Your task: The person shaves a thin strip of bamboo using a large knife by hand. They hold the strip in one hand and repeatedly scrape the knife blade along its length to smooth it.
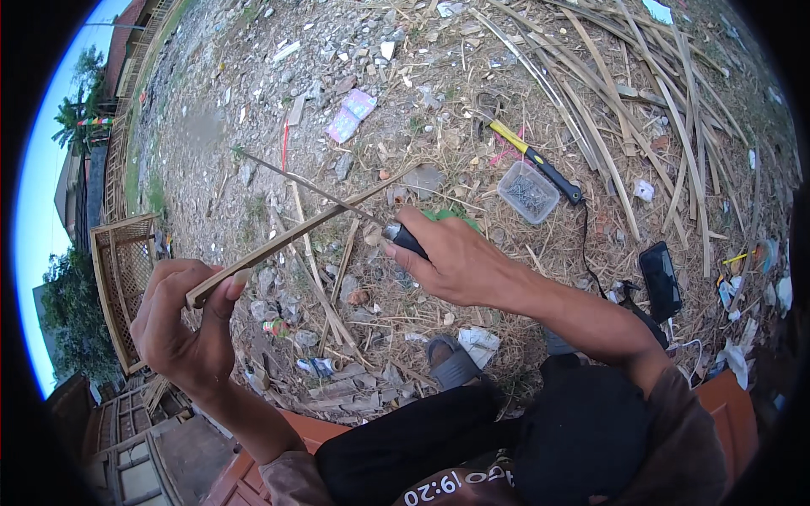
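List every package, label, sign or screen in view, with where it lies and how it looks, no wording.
Pink and white wrapper: flat on the rubble, upper centre, crumpled rectangle.
Clear plastic box: on the straw beside the hammer, rectangular, holding dark nails.
Phone: on the ground at right, black rectangle, dark screen, cable attached.
Small colourful wrapper: on the ground below the bamboo strip.

The left hand [181,325] is gripping the near end of a bamboo strip [295,236], thumb pressing on top, while the right hand [451,257] is closing around a black-handled knife [371,215] whose long thin blade is crossing the strip. Beyond the hands, a clear plastic box of nails [527,191] is sitting just beside a yellow-and-black hammer [527,156] on littered ground (a heap of split bamboo slats [641,110] is lying behind them), and a dark phone [660,280] is resting to the right.
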Tool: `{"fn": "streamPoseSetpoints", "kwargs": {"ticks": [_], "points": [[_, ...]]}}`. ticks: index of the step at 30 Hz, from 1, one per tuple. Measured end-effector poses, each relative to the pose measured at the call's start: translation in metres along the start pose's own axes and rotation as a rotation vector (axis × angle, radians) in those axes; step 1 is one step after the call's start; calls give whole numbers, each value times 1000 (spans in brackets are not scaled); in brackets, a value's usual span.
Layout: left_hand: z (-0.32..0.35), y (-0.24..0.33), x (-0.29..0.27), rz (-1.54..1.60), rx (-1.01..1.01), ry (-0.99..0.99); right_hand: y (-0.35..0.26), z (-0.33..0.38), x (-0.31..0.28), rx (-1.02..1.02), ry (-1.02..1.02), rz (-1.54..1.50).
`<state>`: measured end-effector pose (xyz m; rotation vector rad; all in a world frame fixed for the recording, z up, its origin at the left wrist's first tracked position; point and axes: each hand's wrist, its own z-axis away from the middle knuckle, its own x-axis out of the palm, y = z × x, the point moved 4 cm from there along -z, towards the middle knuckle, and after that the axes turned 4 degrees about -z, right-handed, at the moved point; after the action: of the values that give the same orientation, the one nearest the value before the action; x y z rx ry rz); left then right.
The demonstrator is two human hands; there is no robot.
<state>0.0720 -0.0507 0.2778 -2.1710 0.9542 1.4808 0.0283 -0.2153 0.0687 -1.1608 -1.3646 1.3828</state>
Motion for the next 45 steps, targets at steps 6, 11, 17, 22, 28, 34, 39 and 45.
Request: {"fn": "streamPoseSetpoints", "kwargs": {"ticks": [6, 11, 17, 22, 28, 34, 39, 45], "points": [[-7, -4, 9, -1, 86, -56, 54, -9, -16, 159, 57, 98], [-3, -17, -3, 2, -36, -31, 13, -10, -3, -17, 40, 46], [0, -26, -2, 13, -31, 19, 69, -22, -23, 196, 59, 179], [2, -31, -2, -22, 18, -92, 80, -21, -5, 131, 70, 183], [8, -41, 2, 120, -107, 79, 96, -23, -10, 245, 15, 222], [-1, -42, 0, 105, -63, 73, 133, -29, -26, 369, 43, 251], [-1, -51, 6, 150, -88, 59, 167, -23, -32, 442, 54, 379], [7, -66, 2, 242, -120, 4, 166, -8, -29, 477, 48, 312]]}}
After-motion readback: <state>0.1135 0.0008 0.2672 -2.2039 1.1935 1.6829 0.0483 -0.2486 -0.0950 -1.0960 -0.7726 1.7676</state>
